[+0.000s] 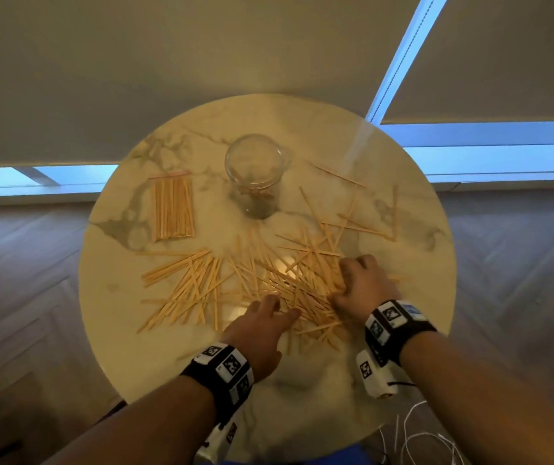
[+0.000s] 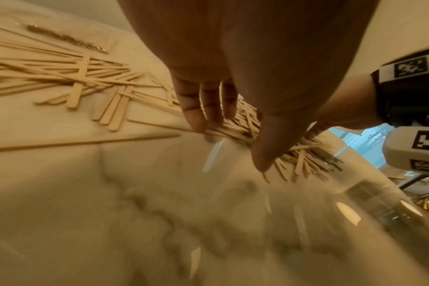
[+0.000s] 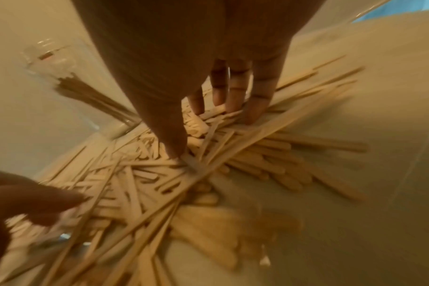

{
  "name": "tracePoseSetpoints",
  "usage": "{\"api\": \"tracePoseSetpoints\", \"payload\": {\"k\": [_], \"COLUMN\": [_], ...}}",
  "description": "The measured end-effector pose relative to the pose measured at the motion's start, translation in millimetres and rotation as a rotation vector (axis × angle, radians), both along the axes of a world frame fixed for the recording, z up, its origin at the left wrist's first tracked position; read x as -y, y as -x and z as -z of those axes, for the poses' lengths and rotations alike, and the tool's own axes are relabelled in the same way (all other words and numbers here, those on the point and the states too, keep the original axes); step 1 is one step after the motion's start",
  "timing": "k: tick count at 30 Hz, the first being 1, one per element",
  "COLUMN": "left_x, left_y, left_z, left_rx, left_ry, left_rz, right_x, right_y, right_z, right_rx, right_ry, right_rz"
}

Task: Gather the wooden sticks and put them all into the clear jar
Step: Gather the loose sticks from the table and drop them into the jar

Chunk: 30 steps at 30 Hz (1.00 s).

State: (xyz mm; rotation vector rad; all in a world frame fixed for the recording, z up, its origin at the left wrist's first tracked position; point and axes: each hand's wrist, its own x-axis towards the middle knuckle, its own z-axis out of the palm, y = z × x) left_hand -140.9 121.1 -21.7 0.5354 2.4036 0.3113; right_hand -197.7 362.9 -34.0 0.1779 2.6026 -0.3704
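Observation:
Loose wooden sticks (image 1: 269,280) lie in a wide pile across the middle of the round marble table (image 1: 128,330). The clear jar (image 1: 255,176) stands behind the pile, with a few sticks inside; it also shows in the right wrist view (image 3: 51,63). My right hand (image 1: 341,283) is clawed over the pile's right side, its fingers (image 3: 255,108) and thumb curled round a bunch of sticks (image 3: 208,154). My left hand (image 1: 279,308) reaches onto the near edge of the pile, and its straight fingers (image 2: 203,108) touch the sticks (image 2: 235,125).
A clear bag of bundled sticks (image 1: 173,209) lies left of the jar. Several single sticks (image 1: 363,226) are scattered toward the right rim. The table's front edge is near my wrists, with white cables (image 1: 420,437) hanging below it.

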Motion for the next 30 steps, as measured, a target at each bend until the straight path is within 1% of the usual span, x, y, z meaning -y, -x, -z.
{"api": "tracePoseSetpoints", "payload": {"k": [2,4,6,9,12,14,19,23,26,30], "left_x": [-5,-5,-5,-4,-4,-4,0,9,18,31], "left_y": [-6,-10,-13,-18,-22,-24,-28,-29,-28,-23], "left_z": [1,2,3,3,4,4,8,13,15,13], "left_rx": [0.008,0.001,0.001,0.006,-0.022,-0.043,-0.061,-0.078,-0.108,-0.133], "left_ry": [0.051,0.092,0.106,0.117,0.111,0.1,0.04,-0.039,-0.118,-0.178], "left_rz": [-0.007,-0.042,-0.093,-0.178,-0.231,-0.254,-0.293,-0.333,-0.411,-0.495], "right_x": [5,6,3,8,22,32,51,54,50,51], "right_y": [-4,-6,-6,-5,-2,1,7,10,12,14], "right_z": [2,1,-1,0,4,7,18,23,19,-3], "right_rx": [-0.021,-0.053,-0.082,-0.054,-0.056,-0.058,-0.064,-0.063,-0.064,-0.072], "right_ry": [0.087,0.118,0.062,-0.035,-0.045,-0.023,0.049,0.07,0.067,0.023], "right_rz": [-0.05,-0.106,-0.135,-0.203,-0.282,-0.283,-0.271,-0.254,-0.264,-0.327]}}
